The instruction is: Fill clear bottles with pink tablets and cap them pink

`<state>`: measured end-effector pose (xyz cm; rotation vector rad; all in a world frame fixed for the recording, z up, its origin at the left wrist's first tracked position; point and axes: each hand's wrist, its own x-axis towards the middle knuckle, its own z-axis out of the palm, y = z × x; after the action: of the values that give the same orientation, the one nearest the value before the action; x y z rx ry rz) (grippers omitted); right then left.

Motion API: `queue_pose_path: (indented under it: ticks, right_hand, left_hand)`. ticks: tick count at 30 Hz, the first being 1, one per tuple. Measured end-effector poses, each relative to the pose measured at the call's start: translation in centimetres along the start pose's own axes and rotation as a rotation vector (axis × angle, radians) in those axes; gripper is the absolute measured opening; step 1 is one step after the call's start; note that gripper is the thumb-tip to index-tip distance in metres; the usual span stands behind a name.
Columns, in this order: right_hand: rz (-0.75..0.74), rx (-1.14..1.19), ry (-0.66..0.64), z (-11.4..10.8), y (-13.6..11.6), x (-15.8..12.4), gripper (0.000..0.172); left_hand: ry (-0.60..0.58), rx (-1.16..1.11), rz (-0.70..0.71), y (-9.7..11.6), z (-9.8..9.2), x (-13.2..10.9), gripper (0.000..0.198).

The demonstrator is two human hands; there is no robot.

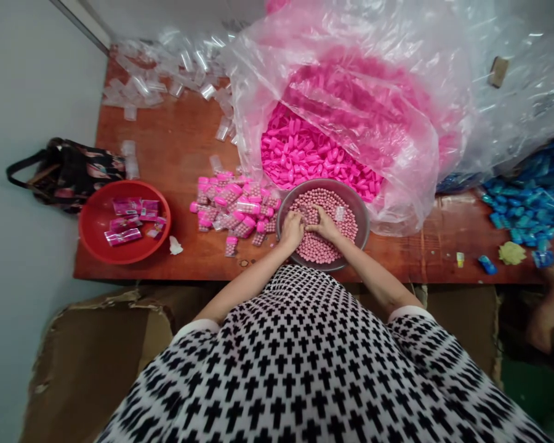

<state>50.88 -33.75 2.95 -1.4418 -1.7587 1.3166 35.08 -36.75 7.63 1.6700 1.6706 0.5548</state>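
Both left hand [292, 231] and right hand [324, 226] touch beads [325, 249] in bowl [365, 216] (fingers' grip unclear).

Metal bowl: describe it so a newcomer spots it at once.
On the wooden table, find the big clear bag of pink caps. Right in front of it sits the grey metal bowl, the only one filled with pale pink balls; the red bowl holds packets.

Dull metal bowl [357, 209], glossy plastic bag [397, 154], wooden table [175, 141].

Legible text: none. The wrappers in the red bowl [92, 243] and the small filled boxes [233, 206] on the desk [175, 147] are too blurred to read.
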Motion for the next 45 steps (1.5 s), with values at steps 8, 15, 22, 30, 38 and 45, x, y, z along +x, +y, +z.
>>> queue_pose_path:
  ticks: [8,15,22,30,38,45]
  right_hand:
    - [0.065,0.091,0.169,-0.4,-0.1,-1.7,0.06]
    - [0.146,0.489,0.256,-2.5,-1.1,-2.0,0.046]
    - [0.151,0.553,0.065,-2.1,-3.6,-2.4,0.045]
    - [-0.132,0.058,0.083,-5.1,-6.4,-2.8,0.04]
    - [-0.418,-0.238,-0.152,-7.0,-8.2,-1.8,0.02]
    - [-0.16,-0.121,-0.083,-7.1,-7.4,-3.2,0.022]
  left_hand:
    - [-0.025,0.055,-0.085,-0.6,0.5,0.9,0.035]
    - [0.149,-0.115,0.116,0.3,-0.1,0.6,0.031]
    - [0.002,-0.453,0.097,1.9,-0.5,1.0,0.034]
    - [-0.14,-0.786,-0.025,1.8,-0.9,1.3,0.032]
    - [-0.259,-0.798,-0.021,0.3,-2.2,1.8,0.048]
    - [-0.274,-0.88,-0.151,0.2,-3.6,1.1,0.053]
